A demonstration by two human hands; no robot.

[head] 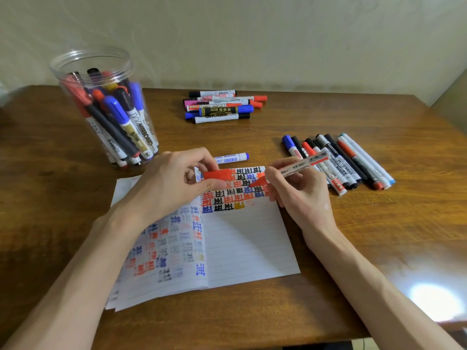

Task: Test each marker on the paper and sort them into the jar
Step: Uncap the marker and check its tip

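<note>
One red marker (300, 165) is gripped in the right hand (297, 192), its bare tip held over the one sheet of paper (247, 238). Its red cap (217, 175) is pinched in the left hand (169, 184). One jar (101, 59) of markers is seen far left on the worktop (353, 248). One blue marker (233, 157) lies beyond the paper. About seven are counted in the back pile (222, 108) and about nine in the right row (353, 165).

Looks like a home room, a study corner. Varnished wooden table (328, 236) set against a cream, faintly patterned wall (278, 41) beyond the fingers (197, 155). Lined notebook (247, 243) under them. Loose markers (222, 111) lie beyond and to the right. Clear plastic jar (75, 64) stands far left.
</note>
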